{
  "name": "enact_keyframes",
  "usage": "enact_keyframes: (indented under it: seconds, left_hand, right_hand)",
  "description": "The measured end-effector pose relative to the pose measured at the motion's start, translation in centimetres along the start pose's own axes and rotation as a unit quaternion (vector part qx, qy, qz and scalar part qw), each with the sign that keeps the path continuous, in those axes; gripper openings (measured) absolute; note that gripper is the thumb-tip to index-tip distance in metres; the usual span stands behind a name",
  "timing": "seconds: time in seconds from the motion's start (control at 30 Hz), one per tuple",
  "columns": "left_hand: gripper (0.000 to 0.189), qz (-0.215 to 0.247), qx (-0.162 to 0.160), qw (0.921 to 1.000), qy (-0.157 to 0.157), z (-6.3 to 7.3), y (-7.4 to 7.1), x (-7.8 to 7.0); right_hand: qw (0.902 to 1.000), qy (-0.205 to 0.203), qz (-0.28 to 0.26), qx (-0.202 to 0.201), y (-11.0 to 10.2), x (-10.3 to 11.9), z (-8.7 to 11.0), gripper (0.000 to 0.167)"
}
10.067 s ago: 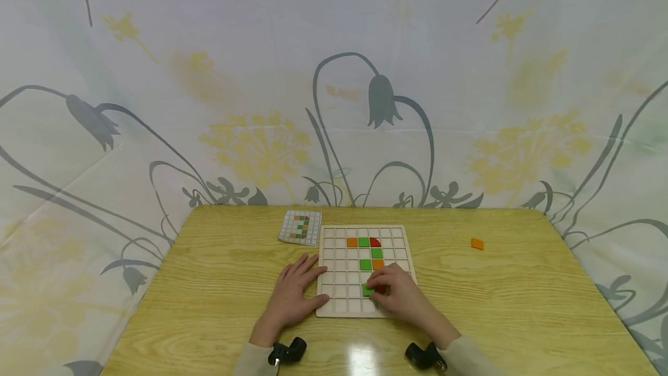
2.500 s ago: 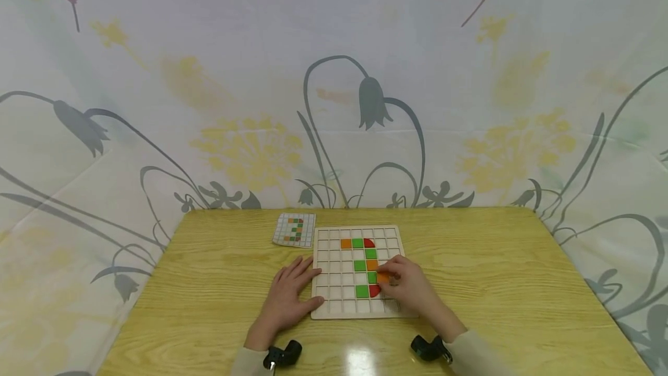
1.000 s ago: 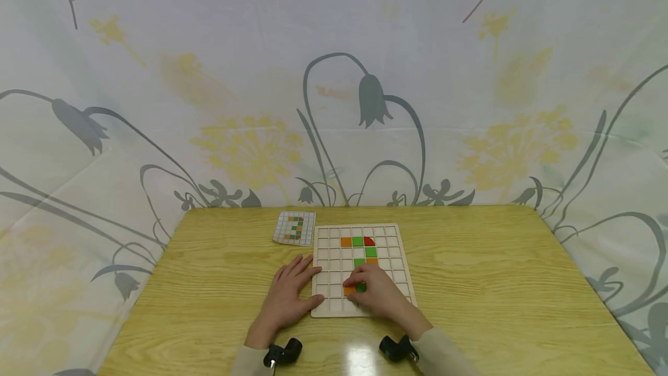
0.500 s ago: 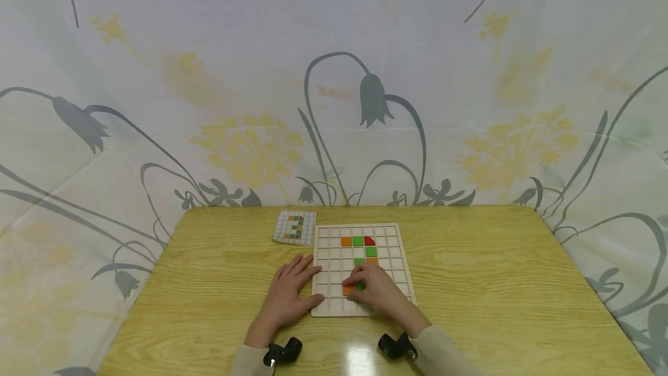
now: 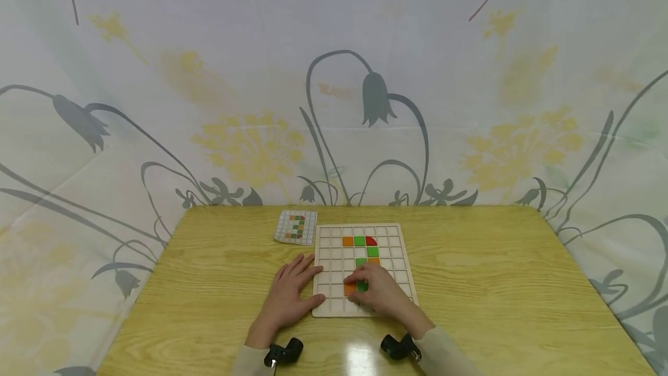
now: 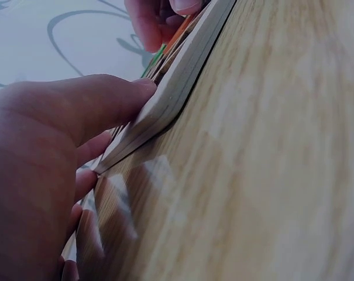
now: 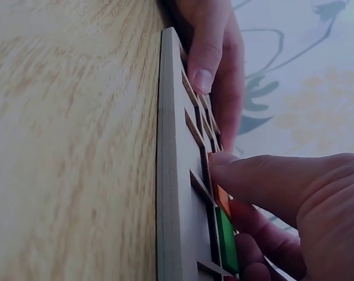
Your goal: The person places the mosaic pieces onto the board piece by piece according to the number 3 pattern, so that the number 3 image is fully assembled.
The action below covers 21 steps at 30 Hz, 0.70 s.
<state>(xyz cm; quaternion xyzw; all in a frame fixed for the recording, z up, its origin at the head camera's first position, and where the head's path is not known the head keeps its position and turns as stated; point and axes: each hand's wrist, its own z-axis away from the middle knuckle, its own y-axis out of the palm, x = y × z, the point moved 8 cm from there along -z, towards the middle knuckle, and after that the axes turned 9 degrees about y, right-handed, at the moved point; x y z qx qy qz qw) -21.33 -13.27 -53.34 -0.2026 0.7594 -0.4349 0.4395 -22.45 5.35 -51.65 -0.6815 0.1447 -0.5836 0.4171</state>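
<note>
A pale wooden grid board [image 5: 330,306] lies on the table, with coloured tiles in some of its cells. My right hand [image 5: 383,292] is over its lower half, thumb and fingertips pinching an orange square tile [image 5: 349,290] at a cell in a lower row. Directly right of that sits a green tile [image 7: 226,240], partly covered by the fingers. My left hand [image 5: 289,292] rests at the board's left edge, fingers spread, with thumb and fingertip on the rim. Farther up are an orange tile [image 5: 348,241], a green tile [image 5: 359,241] and a rounded red tile [image 5: 371,241].
A small pattern card [image 5: 282,231] with a printed coloured grid lies beyond the board's upper left corner. The wooden table [image 5: 485,295] reaches back to a flower-patterned cloth [image 5: 250,62]. A black wrist camera [image 5: 284,353] sits on each wrist.
The orange tile lay on the table at right earlier; my right hand has carried it leftward across the board to the cell beside the green tile. My left hand has stayed put.
</note>
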Motion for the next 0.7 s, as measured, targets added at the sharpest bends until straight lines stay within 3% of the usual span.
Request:
enact_keyframes:
  seconds: [0.47,0.7]
  left_hand:
    - [0.061,0.004,0.005,1.0000,-0.004,0.2,0.1,-0.3]
    - [0.061,0.049,-0.011,0.9987,0.003,0.1,-0.4,0.0]
  right_hand:
    - [0.9995,-0.013,-0.011,-0.028,-1.8,-0.1,1.3,0.025]
    - [0.9966,-0.037,-0.002,-0.074,-3.8,-0.8,2.5,0.026]
